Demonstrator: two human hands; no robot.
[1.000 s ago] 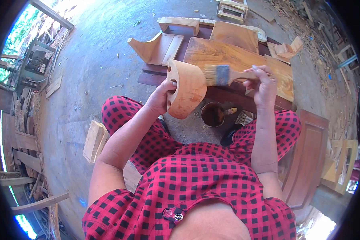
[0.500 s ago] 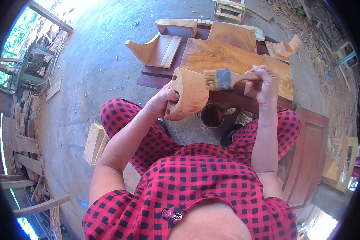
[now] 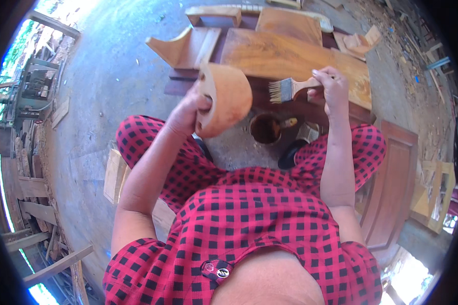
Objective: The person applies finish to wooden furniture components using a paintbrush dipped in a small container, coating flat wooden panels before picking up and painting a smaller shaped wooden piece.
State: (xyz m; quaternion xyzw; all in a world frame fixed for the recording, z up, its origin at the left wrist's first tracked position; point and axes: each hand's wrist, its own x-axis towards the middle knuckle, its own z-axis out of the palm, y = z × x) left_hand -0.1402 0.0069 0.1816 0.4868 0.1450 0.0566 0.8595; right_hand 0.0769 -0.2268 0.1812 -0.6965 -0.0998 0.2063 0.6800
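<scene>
My left hand [image 3: 189, 108] grips a curved, pale wooden piece [image 3: 230, 99] with round holes in its edge, the fingers partly hidden behind it. In my right hand [image 3: 333, 90] is a flat paintbrush [image 3: 291, 90], held by its wooden handle with the bristles pointing left toward the wood. A gap separates the bristles from the piece. Between my knees a round pot [image 3: 265, 128] of dark brown liquid stands on the floor, with another brush handle [image 3: 289, 122] leaning at its right rim.
Ahead, a low dark table [image 3: 176, 85] bears a wide wooden board [image 3: 275, 53], a smaller board [image 3: 290, 28], and curved wooden pieces [image 3: 183, 48]. A panelled wooden door [image 3: 392, 188] lies at my right. A wooden block [image 3: 114, 175] stands by my left knee; scrap timber [image 3: 28, 152] lines the left side.
The brush has come away from the wooden piece, leaving a gap. My left hand has moved the piece left and turned it somewhat. The whole view has shifted slightly.
</scene>
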